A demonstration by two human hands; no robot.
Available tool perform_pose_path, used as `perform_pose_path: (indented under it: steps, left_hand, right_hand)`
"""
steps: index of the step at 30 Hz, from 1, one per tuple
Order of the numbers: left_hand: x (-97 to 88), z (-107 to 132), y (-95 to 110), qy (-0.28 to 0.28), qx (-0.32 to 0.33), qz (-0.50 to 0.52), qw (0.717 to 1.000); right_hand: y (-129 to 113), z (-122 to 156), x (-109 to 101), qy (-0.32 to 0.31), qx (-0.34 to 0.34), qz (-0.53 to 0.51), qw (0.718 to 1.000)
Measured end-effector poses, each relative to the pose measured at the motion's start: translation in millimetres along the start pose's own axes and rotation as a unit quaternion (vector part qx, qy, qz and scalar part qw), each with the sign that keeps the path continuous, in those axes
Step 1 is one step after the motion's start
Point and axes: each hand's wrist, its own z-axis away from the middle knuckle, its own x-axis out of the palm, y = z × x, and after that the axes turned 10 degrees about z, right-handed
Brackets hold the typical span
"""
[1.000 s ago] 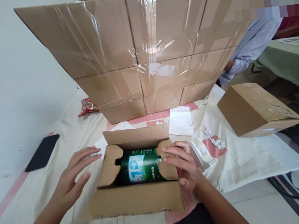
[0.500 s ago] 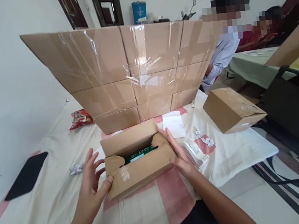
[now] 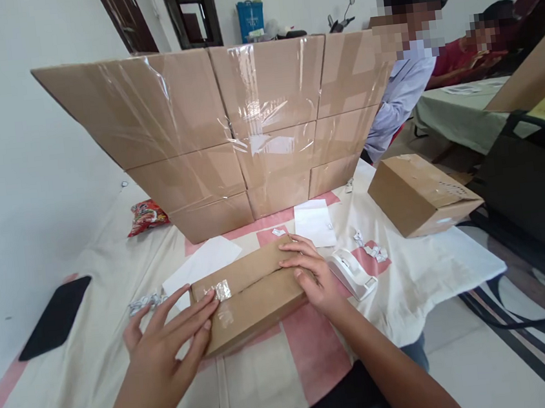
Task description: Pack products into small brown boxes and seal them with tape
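Left hand (image 3: 165,345) and right hand (image 3: 317,280): apart, fingers spread, laid on opposite ends of the box (image 3: 258,306) between them. Flaps (image 3: 250,271): folded down, seam gapping, seemingly unsealed. Dispenser (image 3: 350,273): just beside right hand.

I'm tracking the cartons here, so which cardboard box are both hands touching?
The long, low box in front: left hand and right hand are on its top. Neither touches the taped boxes behind or the carton at right.
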Motion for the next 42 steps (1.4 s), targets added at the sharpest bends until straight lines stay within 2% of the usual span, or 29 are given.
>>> perform_pose_path:
  steps: [3,5,7,10,11,13,16,18,20,24,30,33,37,42]
  left_hand:
    - [-0.3,-13,46,0.038,0.032,-0.074,0.996]
    - [11.1,-22,81,0.043,0.084,-0.045,0.994]
    - [31.9,-31,115,0.033,0.156,0.046,0.986]
    - [74.0,-47,157,-0.045,0.221,0.192,0.955]
    - [88.8,-53,166,-0.07,0.22,0.221,0.948]
    - [117.2,-65,180,-0.096,0.196,0.269,0.938]
    - [154.3,-80,187,-0.068,0.134,0.309,0.939]
    - [175.1,-86,185,-0.046,0.091,0.282,0.954]
    - [192.7,-90,183,-0.047,0.068,0.232,0.969]
    - [216.9,-91,179,-0.049,0.078,0.197,0.976]
    - [227.3,-88,179,-0.016,0.079,0.187,0.979]
    - [229.1,-88,179,-0.018,0.037,0.222,0.974]
    - [233.2,-91,177,-0.06,-0.024,0.27,0.961]
    - [234.2,-93,177,-0.058,-0.037,0.271,0.96]
  right_hand:
    - [-2,4,0,0.011,-0.008,0.023,1.0]
    - [-6,4,-3,-0.005,-0.009,0.036,0.999]
    - [-11,-1,-12,-0.047,0.003,0.045,0.998]
    - [-19,-13,-43,-0.117,0.059,-0.005,0.991]
    - [-21,-15,-58,-0.118,0.086,-0.032,0.989]
    - [-18,-15,-91,-0.073,0.138,-0.061,0.986]
    - [-2,2,-130,0.018,0.208,0.012,0.978]
    - [15,22,-143,0.046,0.235,0.068,0.968]
    - [31,42,-143,0.048,0.252,0.104,0.961]
    - [51,65,-132,-0.02,0.284,0.113,0.952]
    - [48,61,-131,-0.073,0.346,0.084,0.932]
    - [44,58,-133,-0.101,0.352,0.083,0.927]
    - [40,57,-130,-0.088,0.348,0.084,0.93]
    - [32,57,-128,-0.056,0.357,0.06,0.93]
